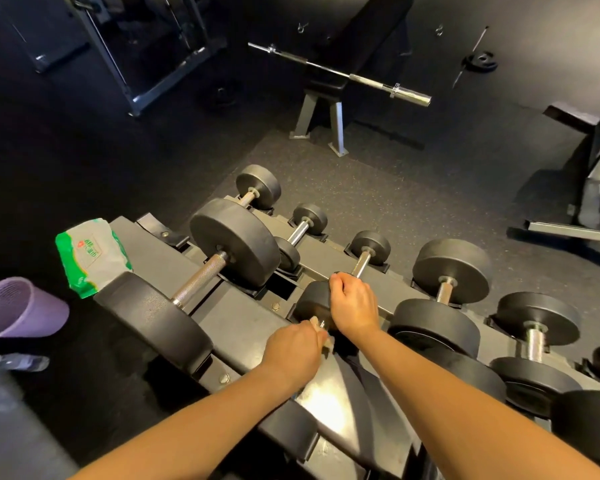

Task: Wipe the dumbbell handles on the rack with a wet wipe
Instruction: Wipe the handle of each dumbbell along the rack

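Note:
A dark metal rack (236, 317) slopes across the middle and carries several black dumbbells. My left hand (293, 348) grips a crumpled white wet wipe (327, 342) wrapped round the short steel handle of a small dumbbell (310, 299) on the near rail; that handle is almost hidden. My right hand (354, 303) curls over the far black head of the same dumbbell and holds it. To the left, a large dumbbell (201, 275) shows a long knurled handle.
A green and white wet wipe pack (90, 256) lies on the rack's left end. A purple basket (13, 308) and a plastic bottle (20, 362) sit on the dark floor at left. A bench with a barbell (340, 72) stands beyond the rack.

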